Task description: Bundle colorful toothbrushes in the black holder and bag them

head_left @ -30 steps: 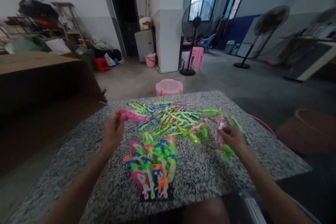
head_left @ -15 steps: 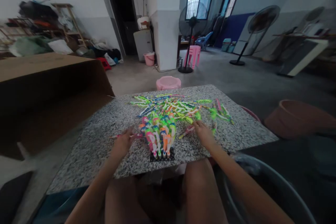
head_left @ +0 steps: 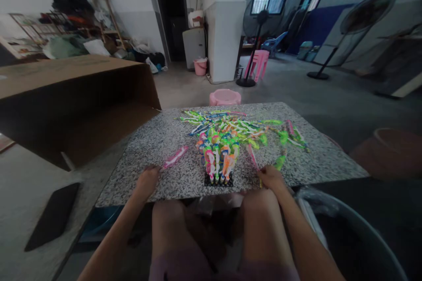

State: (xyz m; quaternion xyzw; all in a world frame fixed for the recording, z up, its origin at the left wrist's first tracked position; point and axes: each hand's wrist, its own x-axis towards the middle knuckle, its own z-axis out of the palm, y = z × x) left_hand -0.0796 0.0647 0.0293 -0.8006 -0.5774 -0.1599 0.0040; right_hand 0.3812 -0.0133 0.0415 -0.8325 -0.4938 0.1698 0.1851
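My left hand [head_left: 148,180] is closed at the left of the speckled table [head_left: 132,149], gripping the lower end of a pink-and-white stick [head_left: 176,157] that slants up to the right. My right hand [head_left: 272,176] pinches the near end of another pink stick [head_left: 252,156], which has a white stripe and a yellow tip. Between the hands stands a black rack [head_left: 218,183] holding several upright sticks [head_left: 217,153] with bulky, bright ends in green, orange, pink and blue. What kind of article they are is unclear.
A loose pile of similar bright sticks [head_left: 237,125] covers the far middle of the table. At left lies an open cardboard box [head_left: 115,68]. A lined round bin [head_left: 359,224] stands by my right leg, and a pink stool [head_left: 225,96] beyond the far edge.
The view has swung left and down. My right hand has drawn its stick nearer the table's front edge. My left hand's stick has turned from level to slanting, away from the rack.
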